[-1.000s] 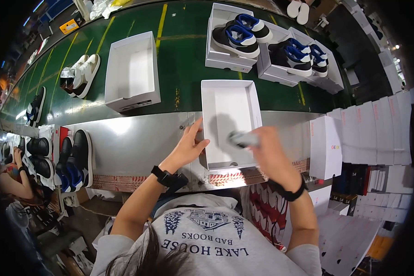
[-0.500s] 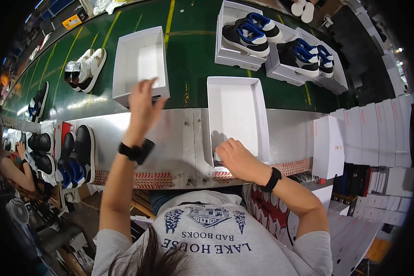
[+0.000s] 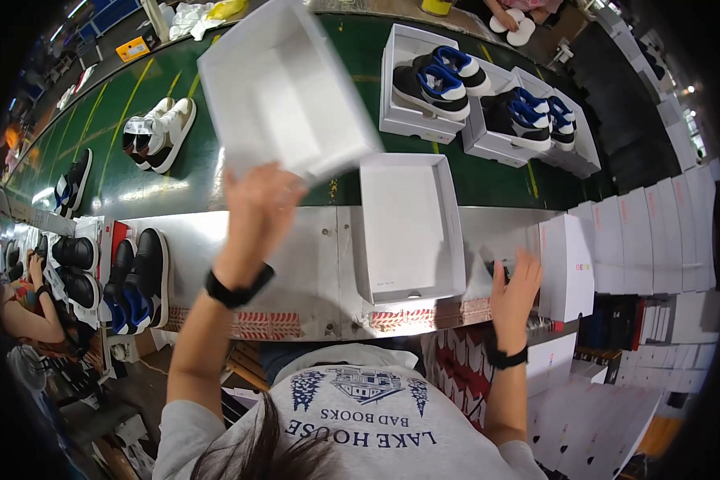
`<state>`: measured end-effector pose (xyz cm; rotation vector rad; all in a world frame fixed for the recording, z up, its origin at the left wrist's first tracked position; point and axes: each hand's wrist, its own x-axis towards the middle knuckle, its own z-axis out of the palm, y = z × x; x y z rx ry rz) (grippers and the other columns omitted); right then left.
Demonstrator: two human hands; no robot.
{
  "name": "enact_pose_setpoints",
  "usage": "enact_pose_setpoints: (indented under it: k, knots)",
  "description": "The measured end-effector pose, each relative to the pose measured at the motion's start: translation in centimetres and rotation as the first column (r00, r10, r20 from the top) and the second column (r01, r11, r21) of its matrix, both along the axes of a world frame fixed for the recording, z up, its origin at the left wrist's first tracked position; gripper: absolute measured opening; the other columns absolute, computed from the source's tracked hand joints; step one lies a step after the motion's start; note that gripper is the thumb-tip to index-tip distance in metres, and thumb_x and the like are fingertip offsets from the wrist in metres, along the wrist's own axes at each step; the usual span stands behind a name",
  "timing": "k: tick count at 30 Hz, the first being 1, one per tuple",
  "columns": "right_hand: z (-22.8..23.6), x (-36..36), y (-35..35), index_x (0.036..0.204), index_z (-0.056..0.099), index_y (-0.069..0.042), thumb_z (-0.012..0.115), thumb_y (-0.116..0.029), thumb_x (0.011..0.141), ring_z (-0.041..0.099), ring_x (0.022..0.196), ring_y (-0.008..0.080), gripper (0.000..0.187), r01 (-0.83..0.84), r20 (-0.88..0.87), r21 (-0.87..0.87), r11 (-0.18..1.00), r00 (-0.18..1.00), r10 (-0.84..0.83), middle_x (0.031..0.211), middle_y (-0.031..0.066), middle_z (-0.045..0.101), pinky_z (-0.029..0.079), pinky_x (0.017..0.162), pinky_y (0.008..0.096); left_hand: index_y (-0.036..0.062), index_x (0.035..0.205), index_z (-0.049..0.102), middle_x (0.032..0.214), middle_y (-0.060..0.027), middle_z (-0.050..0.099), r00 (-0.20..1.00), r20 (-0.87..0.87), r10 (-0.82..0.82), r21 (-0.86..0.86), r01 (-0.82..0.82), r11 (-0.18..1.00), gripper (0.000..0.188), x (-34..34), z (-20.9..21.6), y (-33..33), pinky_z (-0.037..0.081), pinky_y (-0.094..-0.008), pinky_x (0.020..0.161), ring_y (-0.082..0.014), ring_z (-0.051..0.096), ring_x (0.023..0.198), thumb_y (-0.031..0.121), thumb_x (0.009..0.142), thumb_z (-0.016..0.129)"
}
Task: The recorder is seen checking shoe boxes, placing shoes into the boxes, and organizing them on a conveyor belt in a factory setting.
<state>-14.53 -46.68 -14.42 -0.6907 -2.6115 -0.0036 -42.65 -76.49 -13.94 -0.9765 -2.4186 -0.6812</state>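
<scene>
My left hand [image 3: 260, 212] grips the near edge of an open white shoe box [image 3: 288, 88], which is raised, tilted and blurred by motion over the green belt. A second open white shoe box [image 3: 412, 228] lies on the metal ledge in front of me, with nothing seen in it but a small mark near its front. To the right of that box my right hand [image 3: 516, 292] is open, fingers pointing away from me. It is beside an upright white box [image 3: 566, 264]; a small dark patch by its fingers is unclear.
Black, white and blue shoes [image 3: 440, 80] rest on boxes at the back right. A pale pair [image 3: 158, 132] stands on the green belt [image 3: 120, 88] at left, black shoes [image 3: 148, 276] nearer. White boxes [image 3: 656, 232] line the right. Other people's hands show at far left and top right.
My left hand has taken hold of the left shoe box and lifted and tilted it off the belt. My right hand has left the nearer box and moved right, its fingers opening out.
</scene>
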Motion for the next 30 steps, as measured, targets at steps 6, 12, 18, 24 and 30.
enact_pose_setpoints:
  k: [6, 12, 18, 24, 30]
  knots:
    - [-2.8, 0.4, -1.4, 0.134, 0.046, 0.003, 0.048, -0.033, 0.101, 0.051, 0.112, 0.0369, 0.049, 0.067, -0.092, -0.617, 0.784, 0.983, -0.156, 0.116, 0.0208, 0.054, 0.040, 0.096, 0.0456, 0.0155, 0.092, 0.066, 0.079, -0.0013, 0.064, 0.913, 0.175, -0.368, -0.114, 0.390, 0.913, 0.017, 11.9, 1.5, 6.1, 0.037, -0.0418, 0.076, -0.0203, 0.062, 0.074, 0.008, 0.077, 0.060]
    - [-1.8, -1.2, -2.9, 0.143, 0.034, 0.004, 0.052, -0.037, 0.100, 0.044, 0.128, 0.0251, 0.062, -0.081, -0.061, -0.953, 0.290, 0.995, 0.080, 0.137, 0.0191, 0.048, 0.035, 0.106, 0.0349, 0.0153, 0.095, 0.063, 0.080, -0.0027, 0.065, 0.853, 0.344, -0.392, -0.300, 0.495, 0.815, 0.017, 16.4, -2.1, 4.8, 0.040, -0.0405, 0.071, -0.0210, 0.063, 0.072, 0.013, 0.079, 0.059]
    - [-6.9, -0.2, -3.0, 0.139, 0.037, 0.008, 0.049, -0.001, 0.089, 0.051, 0.120, 0.0267, 0.052, -0.009, -0.011, -0.980, 0.201, 1.000, -0.009, 0.133, 0.0189, 0.052, 0.037, 0.105, 0.0341, 0.0072, 0.094, 0.060, 0.079, -0.0033, 0.063, 0.770, 0.277, -0.575, -0.167, 0.628, 0.760, 0.014, 15.7, -4.4, 1.9, 0.045, -0.0316, 0.063, -0.0193, 0.061, 0.075, 0.014, 0.082, 0.057]
    - [-8.1, -7.3, -4.7, 0.139, 0.036, 0.008, 0.049, -0.002, 0.089, 0.051, 0.120, 0.0272, 0.053, -0.055, -0.042, -0.994, 0.099, 0.992, 0.123, 0.132, 0.0196, 0.052, 0.037, 0.104, 0.0345, 0.0069, 0.106, 0.062, 0.117, -0.0198, 0.059, 0.894, 0.299, -0.334, 0.236, 0.269, 0.934, 0.026, 9.9, -0.9, -8.1, 0.044, -0.0458, 0.096, -0.0359, 0.054, 0.113, 0.012, 0.081, 0.065]
    - [-5.5, -22.3, -7.8, 0.137, 0.037, 0.001, 0.042, -0.002, 0.087, 0.062, 0.101, 0.0329, 0.050, -0.067, -0.085, -0.994, -0.088, 0.972, 0.219, 0.120, 0.0204, 0.056, 0.061, 0.070, 0.0406, 0.0082, 0.098, 0.066, 0.098, -0.0187, 0.056, 0.608, 0.111, 0.786, -0.426, -0.685, 0.590, 0.039, 8.1, 0.9, -26.3, 0.043, -0.0467, 0.090, -0.0383, 0.054, 0.101, 0.025, 0.066, 0.081]
